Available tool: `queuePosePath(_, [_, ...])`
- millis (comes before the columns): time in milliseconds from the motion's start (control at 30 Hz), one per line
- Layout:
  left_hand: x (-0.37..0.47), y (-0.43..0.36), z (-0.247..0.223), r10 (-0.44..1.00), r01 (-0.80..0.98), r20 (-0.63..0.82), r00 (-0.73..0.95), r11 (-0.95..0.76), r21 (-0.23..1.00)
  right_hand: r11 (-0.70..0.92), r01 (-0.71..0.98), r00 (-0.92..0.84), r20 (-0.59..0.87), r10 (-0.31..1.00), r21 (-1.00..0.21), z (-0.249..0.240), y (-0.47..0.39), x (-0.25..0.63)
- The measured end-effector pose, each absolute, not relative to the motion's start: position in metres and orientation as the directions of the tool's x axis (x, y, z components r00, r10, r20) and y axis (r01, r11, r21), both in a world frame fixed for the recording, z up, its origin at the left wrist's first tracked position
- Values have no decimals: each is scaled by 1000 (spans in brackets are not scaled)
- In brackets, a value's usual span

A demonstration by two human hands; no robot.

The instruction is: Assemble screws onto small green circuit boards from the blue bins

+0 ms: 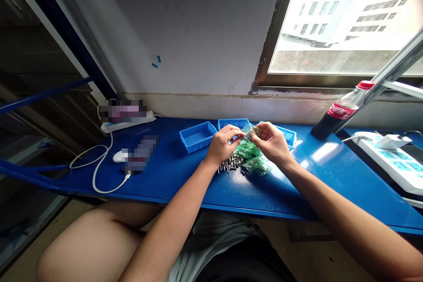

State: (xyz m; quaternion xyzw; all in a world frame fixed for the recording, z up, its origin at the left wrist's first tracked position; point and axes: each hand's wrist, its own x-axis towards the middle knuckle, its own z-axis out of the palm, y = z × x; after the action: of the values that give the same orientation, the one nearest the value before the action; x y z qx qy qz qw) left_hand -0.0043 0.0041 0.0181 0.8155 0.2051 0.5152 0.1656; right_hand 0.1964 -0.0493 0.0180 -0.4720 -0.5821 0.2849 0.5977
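Between my two hands is a small clear plastic bag [250, 130], pinched by the fingertips of both. My left hand [225, 143] grips its left side, and my right hand [269, 141] grips its right side. Just below them on the blue table [185, 185] lies a heap of green-tinted plastic packets [251, 154]. Beside that heap, to its left, is a pile of small dark and metallic parts [230, 165]. Three blue trays stand behind: a left one [198, 136], a middle one [233, 123] and a right one [288, 136], the last two partly hidden by my hands.
A cola bottle [340, 112] stands at the back right, near a white power strip [396, 161]. At the left are a blurred device [140, 154], a white round object [120, 157], a white cable [95, 176] and another power strip [132, 122].
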Motion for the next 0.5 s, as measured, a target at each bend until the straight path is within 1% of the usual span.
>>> queuePosePath(67, [-4, 3, 17, 467, 131, 766, 442, -878, 460, 408, 177, 134, 432, 892, -896, 21, -52, 195])
queuePosePath(133, [-3, 2, 18, 471, 116, 756, 455, -873, 474, 420, 169, 90, 438, 894, -892, 25, -56, 192])
queuePosePath(200, [-3, 1, 19, 520, 116, 736, 433, -842, 526, 436, 173, 48, 450, 892, -883, 27, -58, 191])
queuePosePath(267, [-4, 2, 21, 602, 128, 701, 382, -786, 605, 451, 192, 35, 465, 885, -872, 28, -59, 191])
queuePosePath(367, [-6, 4, 23, 710, 131, 632, 311, -690, 712, 474, 319, 76, 521, 850, -820, 25, -55, 194])
queuePosePath(433, [-7, 6, 23, 742, 94, 590, 318, -644, 759, 492, 419, 87, 573, 815, -763, 24, -53, 197])
queuePosePath(500, [-7, 7, 21, 749, 51, 557, 359, -612, 789, 508, 453, 61, 594, 802, -733, 24, -51, 199])
